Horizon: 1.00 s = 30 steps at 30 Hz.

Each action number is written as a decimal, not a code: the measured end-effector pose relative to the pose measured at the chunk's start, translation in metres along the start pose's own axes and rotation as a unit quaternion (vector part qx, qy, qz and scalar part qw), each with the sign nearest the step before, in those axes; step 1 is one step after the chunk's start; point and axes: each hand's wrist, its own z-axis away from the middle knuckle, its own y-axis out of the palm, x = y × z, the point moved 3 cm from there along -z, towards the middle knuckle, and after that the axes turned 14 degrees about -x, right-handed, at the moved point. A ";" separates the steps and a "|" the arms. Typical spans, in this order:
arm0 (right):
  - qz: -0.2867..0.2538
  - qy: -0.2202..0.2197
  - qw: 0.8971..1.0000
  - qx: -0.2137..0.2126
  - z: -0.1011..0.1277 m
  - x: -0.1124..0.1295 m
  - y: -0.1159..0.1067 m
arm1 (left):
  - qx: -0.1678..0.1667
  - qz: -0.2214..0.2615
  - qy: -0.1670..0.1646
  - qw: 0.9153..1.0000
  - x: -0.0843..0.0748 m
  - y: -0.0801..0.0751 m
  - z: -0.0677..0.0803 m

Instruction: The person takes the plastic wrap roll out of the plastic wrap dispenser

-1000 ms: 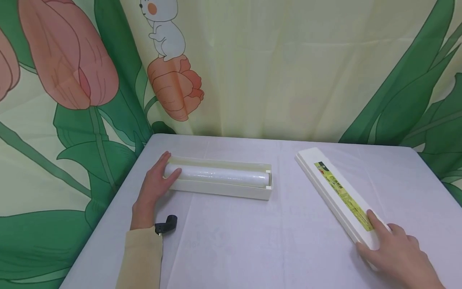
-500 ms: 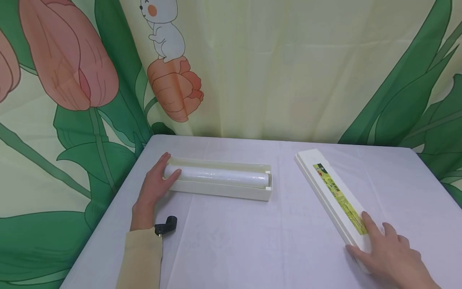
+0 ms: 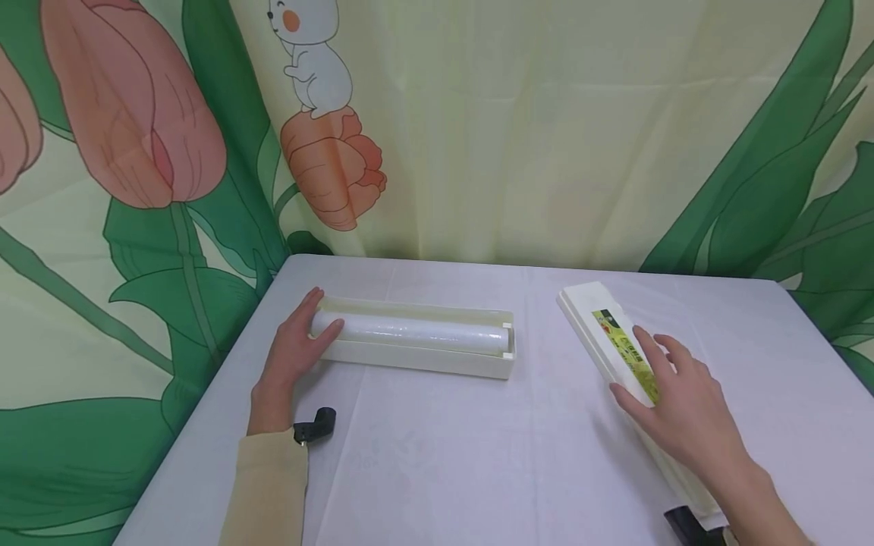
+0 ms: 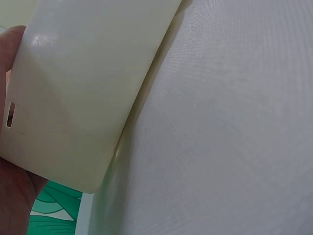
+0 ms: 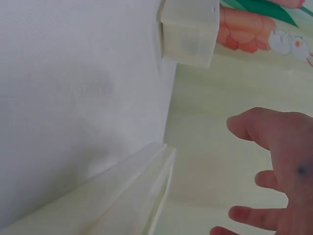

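Note:
A long white box (image 3: 416, 365) lies on the table left of centre with a roll of cling film (image 3: 423, 334) in it. My left hand (image 3: 290, 345) grips the box's left end, thumb over the near wall and fingers towards the far side. The left wrist view shows the box's smooth side wall (image 4: 88, 98) up close. To the right, a long white lid (image 3: 580, 296) with a yellow-green label lies slantwise on the table. Above the lid hovers my right hand (image 3: 690, 413), fingers spread and holding nothing; in the right wrist view the hand (image 5: 293, 161) is apart from the lid (image 5: 127, 196).
A white cloth (image 3: 437, 455) covers the table. Behind it hangs a curtain (image 3: 532, 152) printed with tulips, leaves and a white rabbit. Each wrist carries a small black camera mount (image 3: 315, 426).
My right hand let go of the lid's near end and moved up and away from me over its middle. The lid had shifted slightly left before that. My left hand stayed still.

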 end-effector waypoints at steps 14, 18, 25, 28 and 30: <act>-0.088 -0.131 0.982 -0.101 -0.034 0.039 0.021 | 0.002 0.003 -0.003 1.000 -0.001 0.000 0.000; -0.093 -0.150 0.979 -0.106 -0.043 0.050 0.026 | 0.001 0.003 -0.002 1.000 -0.001 0.000 0.001; -0.098 -0.168 0.977 -0.089 -0.057 0.068 0.038 | 0.001 -0.001 -0.004 1.000 -0.002 0.001 0.001; -0.096 -0.170 0.978 -0.067 -0.062 0.075 0.043 | -0.001 0.001 -0.001 1.000 -0.002 -0.001 0.001; -0.098 -0.173 0.979 -0.055 -0.065 0.079 0.047 | -0.002 0.003 -0.002 1.000 -0.002 -0.001 0.002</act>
